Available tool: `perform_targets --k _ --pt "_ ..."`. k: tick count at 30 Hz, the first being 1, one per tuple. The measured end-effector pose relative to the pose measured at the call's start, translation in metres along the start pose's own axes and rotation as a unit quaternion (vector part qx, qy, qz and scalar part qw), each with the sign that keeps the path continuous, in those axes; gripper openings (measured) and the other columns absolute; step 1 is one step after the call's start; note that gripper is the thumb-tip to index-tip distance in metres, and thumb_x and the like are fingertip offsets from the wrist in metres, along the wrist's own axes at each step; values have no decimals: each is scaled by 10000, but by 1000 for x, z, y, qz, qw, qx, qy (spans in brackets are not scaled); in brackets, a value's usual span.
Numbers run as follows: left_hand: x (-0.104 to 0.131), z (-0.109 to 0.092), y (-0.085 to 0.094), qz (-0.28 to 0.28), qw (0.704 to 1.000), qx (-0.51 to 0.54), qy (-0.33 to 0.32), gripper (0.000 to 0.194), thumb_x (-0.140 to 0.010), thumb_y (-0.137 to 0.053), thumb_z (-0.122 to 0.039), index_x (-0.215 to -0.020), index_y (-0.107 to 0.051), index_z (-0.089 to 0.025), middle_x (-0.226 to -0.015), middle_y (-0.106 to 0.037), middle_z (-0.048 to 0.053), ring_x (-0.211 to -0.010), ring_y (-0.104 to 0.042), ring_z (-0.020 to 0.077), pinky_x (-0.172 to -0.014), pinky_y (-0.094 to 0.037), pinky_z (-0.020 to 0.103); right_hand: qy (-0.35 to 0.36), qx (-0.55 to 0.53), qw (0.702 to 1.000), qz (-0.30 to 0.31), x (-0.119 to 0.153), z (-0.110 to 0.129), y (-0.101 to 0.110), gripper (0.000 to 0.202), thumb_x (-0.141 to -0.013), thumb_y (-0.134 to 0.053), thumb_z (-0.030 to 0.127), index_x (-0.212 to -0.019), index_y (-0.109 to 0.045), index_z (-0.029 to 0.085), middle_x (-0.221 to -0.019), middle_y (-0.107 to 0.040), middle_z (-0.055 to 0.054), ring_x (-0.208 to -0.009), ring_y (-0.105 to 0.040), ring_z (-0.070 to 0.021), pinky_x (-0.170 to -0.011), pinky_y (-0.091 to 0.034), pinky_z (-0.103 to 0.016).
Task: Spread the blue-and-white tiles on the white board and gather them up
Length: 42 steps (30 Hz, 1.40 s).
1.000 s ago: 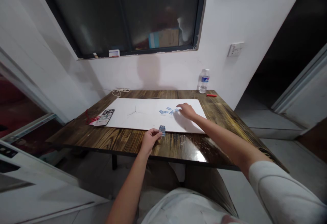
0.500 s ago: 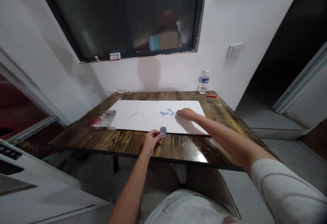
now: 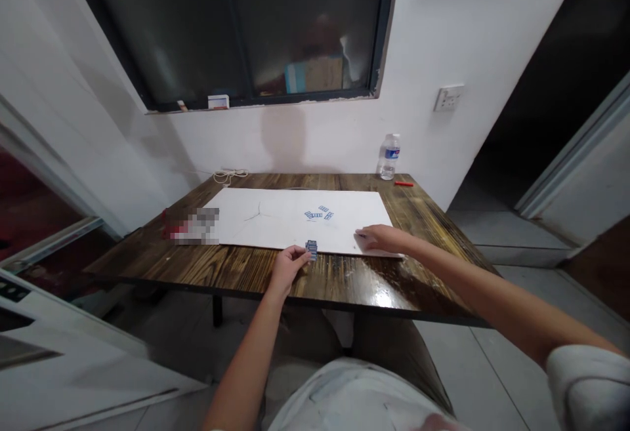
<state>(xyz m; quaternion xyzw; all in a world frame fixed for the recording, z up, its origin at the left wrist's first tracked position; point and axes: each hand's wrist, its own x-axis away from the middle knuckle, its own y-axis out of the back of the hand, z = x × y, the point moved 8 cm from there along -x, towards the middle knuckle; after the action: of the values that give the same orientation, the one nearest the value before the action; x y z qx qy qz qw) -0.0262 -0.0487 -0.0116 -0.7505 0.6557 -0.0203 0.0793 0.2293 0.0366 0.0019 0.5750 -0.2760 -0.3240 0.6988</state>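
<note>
My left hand (image 3: 290, 264) is at the front edge of the white board (image 3: 236, 231), pinching a small dark-and-blue striped piece (image 3: 311, 250) between thumb and fingers. On the board's right half lies a loose curve of small blue striped marks (image 3: 317, 215); whether they are drawn or laid there I cannot tell. My right hand (image 3: 377, 237) rests low over the board's right side, right of those marks, its fingers drawn together. A small dark bit shows at its fingertips, too small to name. Thin dark lines (image 3: 258, 213) branch on the board's left half.
The board lies on a dark wooden table (image 3: 236, 273). A water bottle (image 3: 389, 157) and a red pen-like stick (image 3: 403, 184) are at the back right. A white cord (image 3: 230, 174) lies at the back left, near a blurred red-and-white item (image 3: 191, 226).
My right hand has moved away from the blue marks, toward me and to the right. My left hand keeps its grip on the striped piece. The view has shifted slightly.
</note>
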Motion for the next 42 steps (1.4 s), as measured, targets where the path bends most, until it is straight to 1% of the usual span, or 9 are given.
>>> perform_targets --k 5,11,17,25,30,34,37,39,42 --pt "-2 1 0 0 1000 3 -1 354 -498 -855 -371 -674 -648 -144 -604 -637 -11 -529 -571 101 -560 -472 222 33 -44 998 -38 32 6 -10 601 -754 -683 280 -1325 -530 168 -1326 -554 -157 -1223 -515 -298 -1005 -416 -384" --pt "-2 0 0 -1 1000 0 -1 365 -489 -855 -382 -670 -645 -144 -599 -631 -12 -524 -563 99 -549 -471 219 61 -35 991 -110 58 23 -7 491 -793 -492 66 -1259 -599 180 -1227 -635 -118 -1152 -576 -260 -999 -435 -387" --pt "-1 -3 -1 0 1000 -11 -7 352 -513 -845 -381 -677 -642 -145 -606 -630 -7 -529 -561 101 -548 -477 220 50 -63 981 -176 73 27 3 321 -912 -436 193 -1104 -693 202 -1014 -709 -98 -934 -652 -231 -844 -498 -341" --pt "-3 1 0 -5 1000 0 1 353 -515 -847 -374 -672 -630 -144 -586 -605 -26 -523 -552 85 -543 -456 197 31 -97 959 -264 76 37 10 195 -908 -496 228 -904 -690 216 -882 -705 -62 -840 -635 -205 -765 -485 -323" --pt "-2 -1 0 -1 1000 -7 -5 352 -525 -841 -382 -651 -615 -143 -566 -588 -32 -513 -537 80 -536 -444 192 60 -188 925 -326 77 69 25 180 -925 -481 246 -893 -655 212 -885 -676 -57 -803 -629 -168 -703 -492 -273" --pt "-2 0 0 -1 1000 4 2 367 -514 -847 -383 -653 -606 -143 -579 -594 -30 -526 -548 85 -545 -454 195 98 -249 864 -426 82 98 44 167 -923 -499 253 -887 -659 225 -858 -659 -54 -807 -632 -163 -714 -518 -281" --pt "-3 1 1 -6 1000 11 4 373 -505 -854 -376 -665 -610 -143 -590 -603 -26 -534 -562 92 -550 -463 203 101 -278 829 -474 80 115 47 160 -918 -512 244 -921 -671 240 -872 -677 -54 -836 -644 -174 -755 -539 -314" --pt "-3 1 1 -7 1000 8 5 376 -500 -855 -378 -663 -611 -144 -589 -603 -25 -531 -565 95 -548 -462 207 102 -285 818 -489 76 126 45 167 -914 -518 241 -954 -680 250 -875 -688 -51 -830 -652 -176 -755 -548 -322" --pt "-3 0 0 0 1000 5 8 380 -490 -858 -386 -656 -612 -148 -589 -604 -26 -523 -563 95 -542 -453 206 130 -276 822 -481 66 145 38 198 -919 -502 224 -968 -690 267 -896 -692 -49 -846 -653 -171 -763 -553 -324"
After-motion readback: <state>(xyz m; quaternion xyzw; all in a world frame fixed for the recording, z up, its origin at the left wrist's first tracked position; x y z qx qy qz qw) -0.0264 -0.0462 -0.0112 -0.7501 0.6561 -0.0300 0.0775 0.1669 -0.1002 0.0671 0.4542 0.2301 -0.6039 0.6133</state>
